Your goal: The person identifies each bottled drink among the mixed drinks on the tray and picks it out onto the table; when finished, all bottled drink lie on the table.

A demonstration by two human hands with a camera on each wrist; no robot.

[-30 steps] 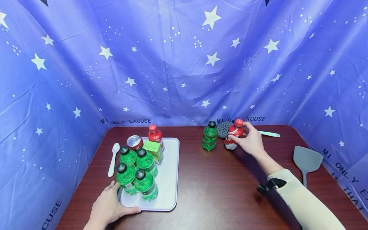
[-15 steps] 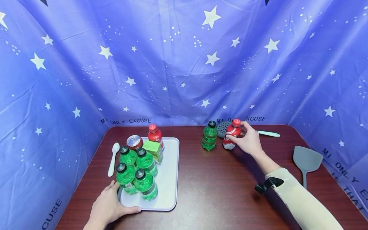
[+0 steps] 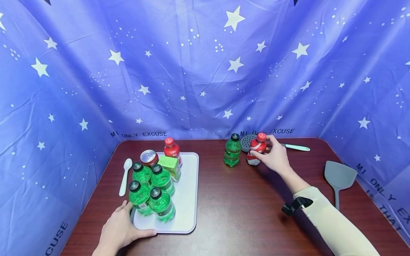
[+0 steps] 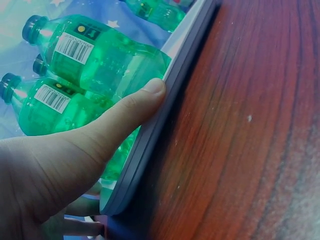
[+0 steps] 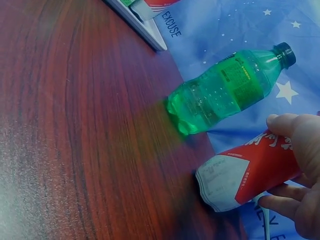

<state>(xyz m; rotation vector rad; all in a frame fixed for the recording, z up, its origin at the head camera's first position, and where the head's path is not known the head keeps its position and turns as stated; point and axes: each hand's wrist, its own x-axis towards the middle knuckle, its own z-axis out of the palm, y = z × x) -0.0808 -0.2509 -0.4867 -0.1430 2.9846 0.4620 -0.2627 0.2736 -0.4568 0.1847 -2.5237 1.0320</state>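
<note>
- Head view shows the person's right hand (image 3: 276, 155) gripping a red-and-silver plastic bottle with a red cap (image 3: 257, 145), thumb on 1 side, fingers on the other, probably to keep it steady.
- That bottle is far back on the dark red wood-grain table (image 3: 230, 213), just beside a clear green plastic bottle with a black cap (image 3: 232, 153); I can't tell whether its base touches the wood.
- The left hand (image 3: 119, 225) grips the near left corner of a pale rectangular tray (image 3: 187, 199), thumb along the front rim, fingers at the left edge. I'd say this stops it sliding; whether any fingertips reach underneath is hidden.
- On the tray, 4 black-capped green bottles (image 3: 162, 206) stand bunched on the left, perhaps to save room, with a silver-topped red can (image 3: 149, 158), a small green carton (image 3: 169, 165) and another red-capped red bottle (image 3: 171, 148) behind.
- A white plastic spoon (image 3: 125, 177) lies left of the tray, apart from the drinks.
</note>
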